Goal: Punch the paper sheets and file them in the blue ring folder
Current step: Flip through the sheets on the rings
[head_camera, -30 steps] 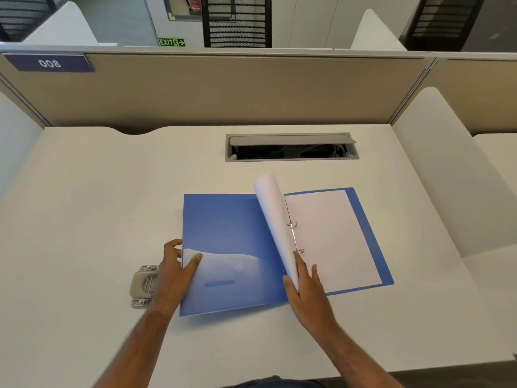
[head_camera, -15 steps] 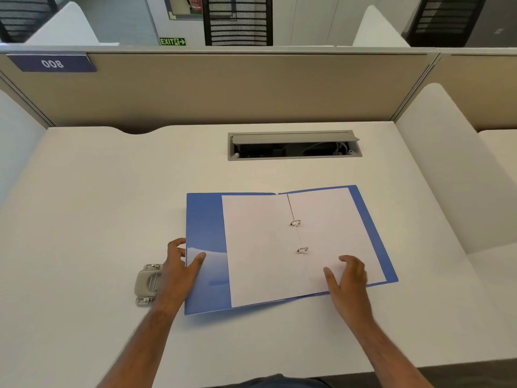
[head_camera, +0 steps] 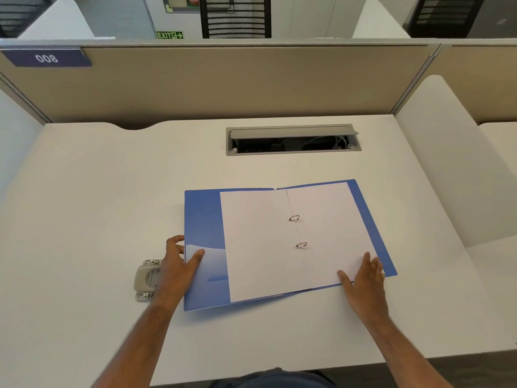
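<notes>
On the white cubicle desk (head_camera: 98, 191) the blue ring folder (head_camera: 204, 217) lies open, paper sheets (head_camera: 257, 242) on its rings (head_camera: 294, 218). The left hand (head_camera: 179, 264) pinches the cover's edge; the right hand (head_camera: 363, 278) rests flat, fingers straight, on the sheets' near corner.

Left of centre, the left hand (head_camera: 179, 264) covers the right part of the hole punch (head_camera: 146, 280). Both forearms run off the bottom edge. Cables inside the cable tray (head_camera: 292, 140), upper centre, are indistinct.
</notes>
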The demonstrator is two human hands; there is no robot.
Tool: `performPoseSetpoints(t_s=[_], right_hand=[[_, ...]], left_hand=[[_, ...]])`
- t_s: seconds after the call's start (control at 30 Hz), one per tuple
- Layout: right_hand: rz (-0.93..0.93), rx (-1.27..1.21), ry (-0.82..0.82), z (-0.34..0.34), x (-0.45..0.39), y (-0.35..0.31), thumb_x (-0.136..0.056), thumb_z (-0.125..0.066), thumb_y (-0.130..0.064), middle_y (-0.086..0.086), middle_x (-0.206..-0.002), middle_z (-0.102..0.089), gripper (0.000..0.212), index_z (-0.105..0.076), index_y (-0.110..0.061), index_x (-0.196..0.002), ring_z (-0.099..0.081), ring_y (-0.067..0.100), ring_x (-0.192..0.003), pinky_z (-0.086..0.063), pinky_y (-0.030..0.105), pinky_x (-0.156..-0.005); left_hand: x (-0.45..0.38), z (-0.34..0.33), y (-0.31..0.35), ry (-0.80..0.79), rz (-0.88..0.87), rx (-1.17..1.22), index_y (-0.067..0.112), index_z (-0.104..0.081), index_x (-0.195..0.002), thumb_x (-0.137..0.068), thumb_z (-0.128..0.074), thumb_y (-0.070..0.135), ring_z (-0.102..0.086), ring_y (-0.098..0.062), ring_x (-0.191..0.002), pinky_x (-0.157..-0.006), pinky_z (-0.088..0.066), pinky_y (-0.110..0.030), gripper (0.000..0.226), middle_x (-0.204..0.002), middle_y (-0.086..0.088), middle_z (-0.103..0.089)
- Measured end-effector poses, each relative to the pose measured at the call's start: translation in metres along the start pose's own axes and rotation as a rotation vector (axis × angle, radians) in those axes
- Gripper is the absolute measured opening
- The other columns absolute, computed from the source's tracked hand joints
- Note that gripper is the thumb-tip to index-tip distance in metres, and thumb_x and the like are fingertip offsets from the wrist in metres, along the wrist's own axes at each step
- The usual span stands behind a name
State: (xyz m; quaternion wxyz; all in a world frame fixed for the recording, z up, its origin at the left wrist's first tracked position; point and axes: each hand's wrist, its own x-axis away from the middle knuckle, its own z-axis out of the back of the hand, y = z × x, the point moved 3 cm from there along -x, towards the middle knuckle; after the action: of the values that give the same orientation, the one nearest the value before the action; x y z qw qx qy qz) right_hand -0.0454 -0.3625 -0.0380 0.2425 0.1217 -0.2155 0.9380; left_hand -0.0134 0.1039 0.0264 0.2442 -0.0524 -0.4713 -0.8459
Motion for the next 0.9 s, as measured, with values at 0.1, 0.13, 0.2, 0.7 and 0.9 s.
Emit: performPoseSetpoints(t_s=[0.1,0.13,0.2,0.7,0.9], right_hand=[[0.009,0.004,-0.009,0.0,-0.001,-0.001,-0.103,-0.055,-0.052,0.02,-0.175,-0.001,0.096,0.004,-0.012,-0.167,0.0,0.035,-0.163,-0.009,0.05,-0.131],[0.014,0.006,-0.009,0.0,-0.001,-0.002,-0.103,-0.055,-0.051,0.02,-0.175,-0.002,0.095,0.005,-0.012,-0.167,0.0,0.036,-0.163,-0.008,0.05,-0.131],[0.019,0.007,-0.018,0.0,-0.001,-0.004,-0.104,-0.054,-0.049,0.021,-0.175,-0.002,0.094,0.005,-0.012,-0.167,0.0,0.036,-0.163,-0.007,0.05,-0.131],[0.026,-0.208,-0.078,0.007,0.013,-0.035,-0.106,-0.058,-0.031,0.005,-0.174,-0.022,0.084,-0.001,-0.023,-0.167,-0.004,0.037,-0.162,-0.029,0.06,-0.122],[0.13,-0.397,-0.124,0.005,0.026,-0.064,-0.107,-0.054,-0.033,0.004,-0.167,-0.035,0.073,-0.011,-0.029,-0.166,-0.033,0.034,-0.155,-0.042,0.055,-0.118]], left_hand=[[0.0,0.0,-0.001,0.0,0.001,-0.003,0.03,-0.039,-0.131,-0.094,-0.071,0.036,-0.065,-0.016,-0.086,-0.065,-0.048,-0.033,0.049,-0.107,0.002,-0.063],[-0.001,0.0,-0.001,-0.001,0.003,-0.003,0.03,-0.039,-0.131,-0.094,-0.071,0.036,-0.065,-0.016,-0.086,-0.066,-0.048,-0.034,0.049,-0.107,0.002,-0.064],[-0.001,0.0,-0.002,-0.004,0.005,0.0,0.032,-0.039,-0.13,-0.094,-0.071,0.036,-0.066,-0.017,-0.086,-0.067,-0.049,-0.035,0.049,-0.107,0.003,-0.064],[-0.002,-0.001,-0.002,-0.003,0.004,-0.01,0.028,-0.038,-0.134,-0.094,-0.071,0.037,-0.062,-0.01,-0.084,-0.066,-0.048,-0.031,0.053,-0.11,0.002,-0.062],[-0.002,-0.002,-0.004,0.0,0.008,0.005,0.029,-0.039,-0.132,-0.094,-0.072,0.034,-0.063,-0.012,-0.086,-0.065,-0.046,-0.029,0.051,-0.108,0.002,-0.063]])
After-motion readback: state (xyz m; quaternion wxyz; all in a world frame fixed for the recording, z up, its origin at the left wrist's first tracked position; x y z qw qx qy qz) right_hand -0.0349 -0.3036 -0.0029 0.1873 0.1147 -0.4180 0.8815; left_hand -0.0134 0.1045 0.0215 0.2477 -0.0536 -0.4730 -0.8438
